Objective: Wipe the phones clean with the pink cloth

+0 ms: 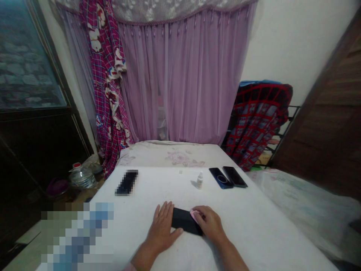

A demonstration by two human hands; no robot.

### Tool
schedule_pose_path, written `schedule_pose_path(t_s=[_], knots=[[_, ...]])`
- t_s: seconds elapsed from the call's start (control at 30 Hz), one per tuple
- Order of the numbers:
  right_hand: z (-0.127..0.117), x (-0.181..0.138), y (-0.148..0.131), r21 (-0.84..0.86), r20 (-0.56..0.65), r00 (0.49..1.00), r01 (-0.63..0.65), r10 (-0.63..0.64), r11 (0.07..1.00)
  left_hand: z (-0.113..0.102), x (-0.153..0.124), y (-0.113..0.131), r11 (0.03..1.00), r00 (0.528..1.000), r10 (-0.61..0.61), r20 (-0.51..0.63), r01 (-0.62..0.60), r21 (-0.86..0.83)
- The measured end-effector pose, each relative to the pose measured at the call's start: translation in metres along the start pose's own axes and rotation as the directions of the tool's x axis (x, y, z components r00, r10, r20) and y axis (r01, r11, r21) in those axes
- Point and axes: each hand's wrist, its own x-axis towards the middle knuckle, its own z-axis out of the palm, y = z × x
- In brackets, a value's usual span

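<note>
Purple curtain point(197, 82) at back. Patterned cloth point(103, 82) hanging left; clear jug point(82, 177), red cap point(76, 165), near. Red-checked blanket point(255, 120) right.

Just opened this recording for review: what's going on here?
A person's left hand rests against the left end of a black phone-like slab on a white surface. The right hand holds a small pink cloth on the slab's right part. Farther off are a white bottle and, right of it, two phones.

Far end's mostly covered by purple curtains point(200, 75), topped with a pale valance point(158, 9). White wall point(296, 49) is kinda dimly lit, flanked by brown woodwork point(329, 120); at left, stony shapes point(22, 71) are seen in a window point(17, 26).
</note>
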Motion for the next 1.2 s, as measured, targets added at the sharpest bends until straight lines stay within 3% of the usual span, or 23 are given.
schedule_pose_path(t_s=[0.27,0.4,0.6,0.77,0.97,1.2], knots=[[0.027,0.019,-0.026,-0.017,0.092,0.989,0.116,-0.114,0.993,-0.003,-0.001,0.005,0.998,0.998,-0.015,0.055,0.018,-0.054],[0.029,0.021,-0.025,-0.002,0.096,0.987,0.127,-0.126,0.992,0.002,-0.002,0.003,0.996,0.999,-0.018,0.043,0.022,-0.090],[0.015,0.029,-0.002,0.008,-0.141,0.990,0.028,-0.027,1.000,-0.001,0.021,-0.007,0.989,0.991,-0.137,0.003,0.137,-0.053],[0.016,0.043,-0.003,-0.129,-0.267,0.963,0.011,-0.046,0.992,-0.004,0.042,-0.013,0.988,0.985,-0.152,-0.080,0.150,-0.023],[0.032,0.046,-0.004,-0.271,-0.284,0.953,0.027,-0.106,0.962,0.010,0.033,-0.025,0.999,0.982,-0.039,-0.186,0.041,0.004],[0.026,0.035,-0.007,-0.330,-0.263,0.952,0.062,-0.155,0.942,0.014,0.023,-0.037,0.996,0.957,0.085,-0.278,-0.073,0.054]])
